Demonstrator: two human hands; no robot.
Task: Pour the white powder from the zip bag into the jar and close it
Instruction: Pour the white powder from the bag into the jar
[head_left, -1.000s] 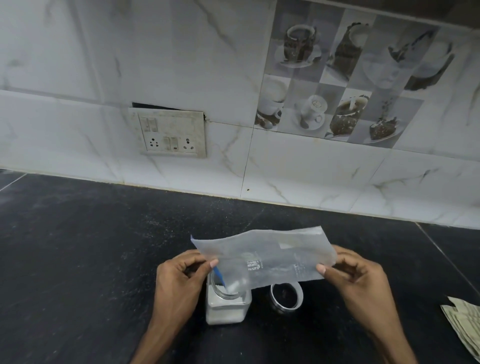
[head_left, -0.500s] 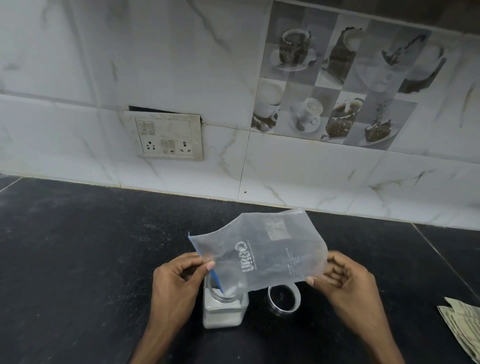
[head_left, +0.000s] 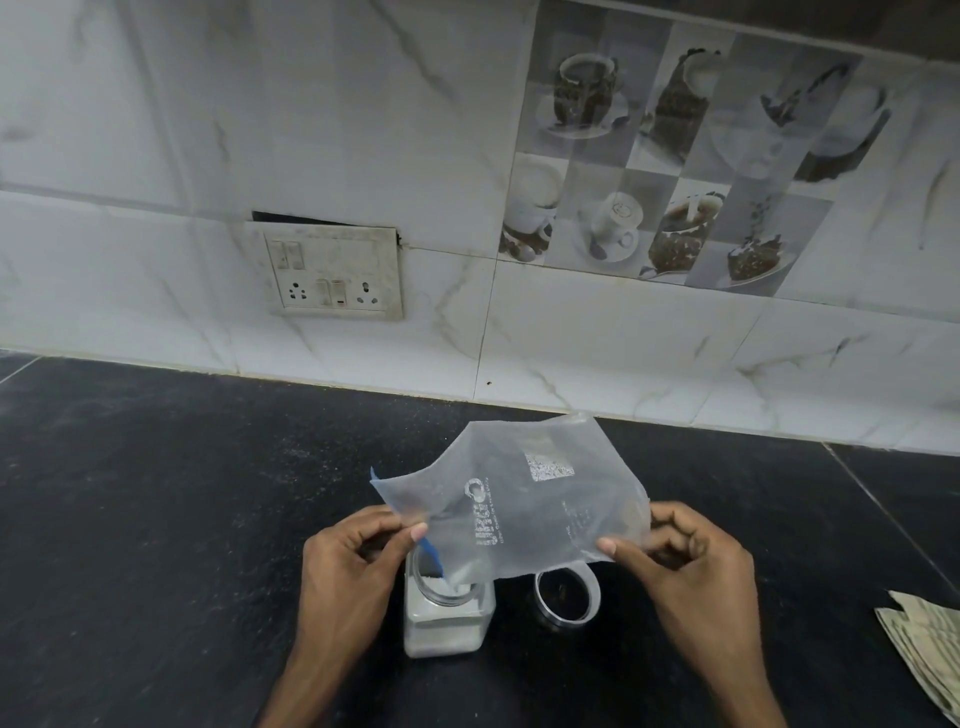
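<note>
A clear zip bag (head_left: 519, 499) with a blue zip strip hangs tilted over the open jar (head_left: 448, 621), its mouth corner dipping into the jar's opening. My left hand (head_left: 353, 566) pinches the bag's mouth edge just left of the jar. My right hand (head_left: 691, 577) pinches the bag's lower right edge, holding that end up. The square clear jar stands on the black counter (head_left: 156, 519) and holds white powder. Its round lid (head_left: 567, 597) lies on the counter just right of the jar, partly behind the bag.
A folded pale cloth or paper (head_left: 930, 649) lies at the right edge of the counter. A switch and socket plate (head_left: 335, 273) sits on the marble-tiled wall behind. The counter's left side is bare black stone.
The bag's closed end has been lifted higher, from nearly flat to steeply tilted, with its mouth staying in the jar. Both hands kept their pinches; the right hand shifted slightly.
</note>
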